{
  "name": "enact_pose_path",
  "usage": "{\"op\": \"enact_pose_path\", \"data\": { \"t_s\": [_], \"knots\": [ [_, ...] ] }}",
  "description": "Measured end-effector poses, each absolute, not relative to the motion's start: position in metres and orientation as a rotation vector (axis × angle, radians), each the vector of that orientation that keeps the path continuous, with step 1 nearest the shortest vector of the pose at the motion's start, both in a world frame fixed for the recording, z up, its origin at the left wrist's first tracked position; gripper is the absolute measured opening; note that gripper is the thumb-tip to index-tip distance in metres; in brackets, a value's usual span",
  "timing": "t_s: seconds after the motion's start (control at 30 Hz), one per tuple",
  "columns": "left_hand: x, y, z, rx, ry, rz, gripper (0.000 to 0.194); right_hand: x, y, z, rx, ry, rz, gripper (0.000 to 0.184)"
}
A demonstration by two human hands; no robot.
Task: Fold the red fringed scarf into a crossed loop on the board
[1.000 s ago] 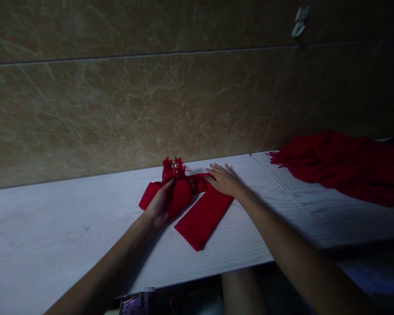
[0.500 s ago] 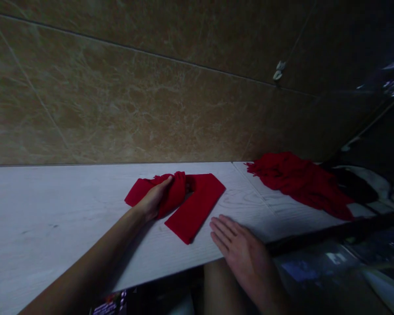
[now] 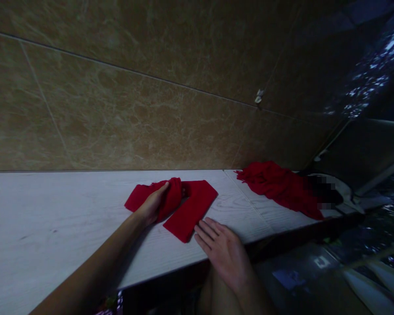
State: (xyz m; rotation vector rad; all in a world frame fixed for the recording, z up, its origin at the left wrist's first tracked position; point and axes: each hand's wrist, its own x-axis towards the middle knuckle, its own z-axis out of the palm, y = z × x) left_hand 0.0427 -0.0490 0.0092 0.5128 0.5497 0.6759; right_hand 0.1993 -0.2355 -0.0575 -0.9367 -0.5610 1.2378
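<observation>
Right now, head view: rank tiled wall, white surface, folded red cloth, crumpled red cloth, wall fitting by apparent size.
1. Tiled wall
2. White surface
3. Folded red cloth and crumpled red cloth: too alike to rank; left hand covers part of the folded one.
4. Wall fitting

Dim going here, and a cold bluish tint washes over the white tabletop [image 3: 68, 210], palest towards the left. Up the tiled wall [image 3: 134, 122] the light drains away to near black at upper right, and there, scattered glints [image 3: 367, 87] smear into blur! A soft shadow hugs the left forearm [image 3: 98, 258]. The red cloth [image 3: 172, 201] reads deep and saturated, its weave lost. Murk below; wide-angle stretch at right, blocky pixels over a dark patch [image 3: 326, 192].
</observation>
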Motion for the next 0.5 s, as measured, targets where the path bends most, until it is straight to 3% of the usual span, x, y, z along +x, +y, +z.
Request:
{"op": "enact_pose_path", "data": {
  "t_s": [0.5],
  "knots": [
    [0.043,-0.045,0.005,0.536,0.557,0.651,0.046,0.198,-0.213,-0.041,-0.998,-0.523,1.305,0.028]
  ]
}}
